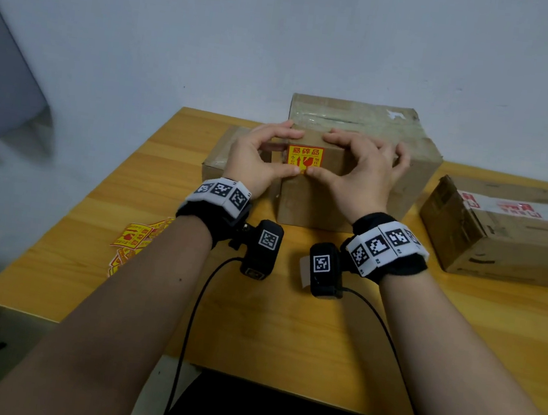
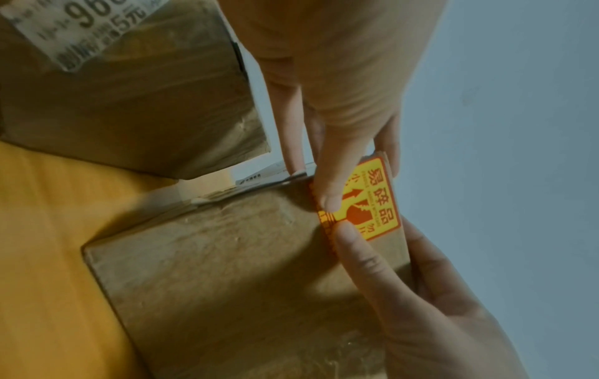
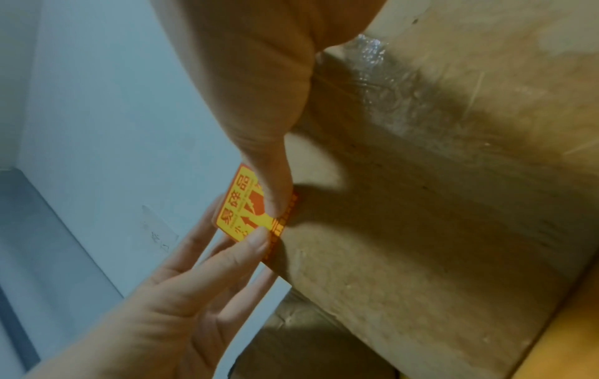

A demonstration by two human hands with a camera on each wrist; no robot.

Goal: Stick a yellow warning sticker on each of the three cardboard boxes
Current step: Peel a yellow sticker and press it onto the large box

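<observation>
A yellow and red warning sticker (image 1: 304, 158) lies on the front face of the big middle cardboard box (image 1: 317, 209), just under its top edge. My left hand (image 1: 284, 151) and right hand (image 1: 327, 157) flank it. Both thumbs press the sticker's lower edge while the fingers rest over the box's top edge. The left wrist view shows the sticker (image 2: 372, 205) with the two thumbs meeting on it. From the right wrist, the sticker (image 3: 236, 212) sits under my right thumb. A lower box (image 1: 214, 162) stands behind on the left, and a third box (image 1: 504, 235) on the right.
Several loose yellow stickers (image 1: 132, 236) lie in a pile at the left edge of the wooden table (image 1: 251, 325). A wall stands close behind the boxes. Cables hang from both wrist cameras over the table's near part.
</observation>
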